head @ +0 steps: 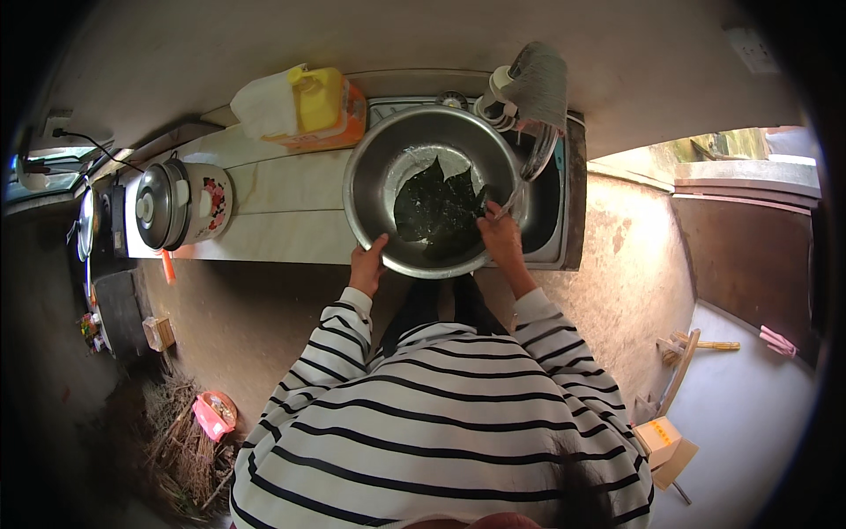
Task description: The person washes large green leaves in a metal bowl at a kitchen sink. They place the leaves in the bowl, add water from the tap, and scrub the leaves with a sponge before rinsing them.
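A wide stainless steel basin (375,175) rests over the sink at the counter's front. Inside it lie wet, dark sheet-like pieces (433,205), nearly black, with pointed upper edges; whether they are leaves or seaweed is unclear. My left hand (369,264) grips the basin's near-left rim, thumb on top. Over the basin's right side reaches my right hand (502,235), its fingers closed on a small dark piece (486,196) next to the larger mass. A thin stream of water (514,200) runs down by these fingers from a spout (540,155) at the upper right.
Grey cloth (542,82) drapes over the tap fittings. Behind the basin's left stands a yellow jug (320,99) in an orange-and-white package. A floral rice cooker (210,202) sits farther left on the tiled counter (291,231). Brushwood (188,443) and a cardboard box (659,440) occupy the floor.
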Action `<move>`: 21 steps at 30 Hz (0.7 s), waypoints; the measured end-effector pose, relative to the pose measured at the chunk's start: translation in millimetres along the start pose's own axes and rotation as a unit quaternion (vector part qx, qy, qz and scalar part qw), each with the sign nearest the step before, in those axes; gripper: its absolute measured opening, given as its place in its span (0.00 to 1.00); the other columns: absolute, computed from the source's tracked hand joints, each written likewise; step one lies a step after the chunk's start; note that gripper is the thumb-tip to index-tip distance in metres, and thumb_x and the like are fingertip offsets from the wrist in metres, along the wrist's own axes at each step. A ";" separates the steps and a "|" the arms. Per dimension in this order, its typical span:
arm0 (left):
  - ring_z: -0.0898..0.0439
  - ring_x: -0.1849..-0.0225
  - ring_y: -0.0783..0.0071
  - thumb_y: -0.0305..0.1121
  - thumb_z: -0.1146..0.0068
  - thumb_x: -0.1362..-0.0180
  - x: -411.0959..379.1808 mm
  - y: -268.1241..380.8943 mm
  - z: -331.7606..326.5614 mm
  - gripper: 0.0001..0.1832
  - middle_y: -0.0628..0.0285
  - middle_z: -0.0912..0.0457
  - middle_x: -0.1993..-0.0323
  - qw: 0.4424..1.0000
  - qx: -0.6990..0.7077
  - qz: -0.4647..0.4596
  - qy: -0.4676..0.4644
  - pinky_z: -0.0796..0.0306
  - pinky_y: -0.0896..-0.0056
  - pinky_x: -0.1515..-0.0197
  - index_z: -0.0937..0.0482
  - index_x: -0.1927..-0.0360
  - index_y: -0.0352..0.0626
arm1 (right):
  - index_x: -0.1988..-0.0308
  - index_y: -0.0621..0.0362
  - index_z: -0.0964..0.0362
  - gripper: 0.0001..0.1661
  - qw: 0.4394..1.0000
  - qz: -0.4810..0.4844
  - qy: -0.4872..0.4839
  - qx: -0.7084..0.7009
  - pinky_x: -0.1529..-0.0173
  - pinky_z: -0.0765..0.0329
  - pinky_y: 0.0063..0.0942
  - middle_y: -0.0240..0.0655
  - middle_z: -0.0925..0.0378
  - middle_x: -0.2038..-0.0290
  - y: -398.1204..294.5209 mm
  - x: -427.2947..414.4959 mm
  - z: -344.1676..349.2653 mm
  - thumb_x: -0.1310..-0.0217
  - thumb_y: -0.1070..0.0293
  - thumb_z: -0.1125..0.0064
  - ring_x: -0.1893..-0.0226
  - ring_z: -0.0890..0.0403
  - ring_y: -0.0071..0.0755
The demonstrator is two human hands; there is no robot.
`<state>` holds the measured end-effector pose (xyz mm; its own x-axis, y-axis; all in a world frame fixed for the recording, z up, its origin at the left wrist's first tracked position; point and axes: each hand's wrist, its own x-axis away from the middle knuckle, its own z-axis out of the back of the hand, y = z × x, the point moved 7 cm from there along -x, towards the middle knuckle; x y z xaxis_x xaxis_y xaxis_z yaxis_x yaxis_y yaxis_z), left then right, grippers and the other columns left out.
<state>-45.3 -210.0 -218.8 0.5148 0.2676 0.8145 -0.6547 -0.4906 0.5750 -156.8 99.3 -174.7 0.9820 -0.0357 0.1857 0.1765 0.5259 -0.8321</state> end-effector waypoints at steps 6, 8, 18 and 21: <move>0.16 0.60 0.67 0.32 0.39 0.42 -6.0 -7.1 -11.7 0.15 0.63 0.17 0.62 0.998 -0.038 0.024 -0.047 0.19 0.63 0.65 0.24 0.52 0.42 | 0.50 0.65 0.25 0.15 0.955 -0.135 0.046 -0.261 0.62 0.19 0.23 0.38 0.19 0.59 51.2 14.7 65.1 0.35 0.72 0.47 0.65 0.17 0.27; 0.16 0.62 0.67 0.32 0.40 0.43 -5.7 -4.9 -10.6 0.13 0.62 0.17 0.64 0.998 -0.054 0.005 -0.036 0.20 0.63 0.66 0.23 0.55 0.43 | 0.51 0.64 0.25 0.14 0.937 -0.179 0.066 -0.292 0.64 0.19 0.22 0.35 0.19 0.61 69.6 14.3 75.1 0.34 0.73 0.48 0.66 0.17 0.27; 0.23 0.69 0.70 0.31 0.36 0.48 1.7 -3.4 2.7 0.18 0.61 0.24 0.67 0.996 -0.060 -0.052 0.051 0.28 0.65 0.70 0.30 0.56 0.39 | 0.52 0.65 0.26 0.14 0.907 -0.223 -0.004 -0.356 0.59 0.19 0.24 0.38 0.19 0.60 133.1 -3.4 47.0 0.35 0.71 0.47 0.64 0.17 0.29; 0.24 0.70 0.69 0.30 0.35 0.49 0.2 1.8 13.0 0.22 0.60 0.27 0.67 0.997 -0.043 -0.062 0.034 0.27 0.64 0.70 0.34 0.54 0.37 | 0.52 0.67 0.26 0.14 0.899 -0.246 -0.051 -0.359 0.58 0.18 0.27 0.39 0.19 0.60 139.7 -4.9 31.9 0.35 0.73 0.49 0.62 0.17 0.33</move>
<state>-39.2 -221.6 -218.7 0.5580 0.3785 0.7385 -0.6347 -0.3787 0.6736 -139.1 200.1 -275.2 0.7676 -0.0162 0.6407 0.6227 -0.2179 -0.7515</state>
